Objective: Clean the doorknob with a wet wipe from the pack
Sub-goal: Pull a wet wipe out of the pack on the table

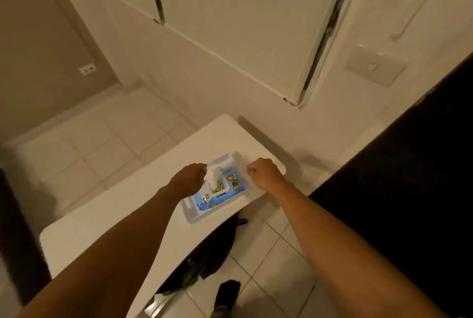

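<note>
Now the left hand (190, 178) pinches a white wipe (214, 173) rising from the blue pack (220, 193) on the tabletop (102, 225), while the right hand (265, 174), just beside the pack, is curled closed on nothing I can make out.

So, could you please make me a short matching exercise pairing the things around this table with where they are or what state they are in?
Column one:
1. left hand
2. right hand
3. wet wipe pack
4. white tray

Column two:
A. blue, lying inside the tray
B. closed fist at the tray's right edge
C. resting on the white table
D. pinching a white wipe above the pack

Pairs: 1-D, 2-B, 3-A, 4-C
</note>
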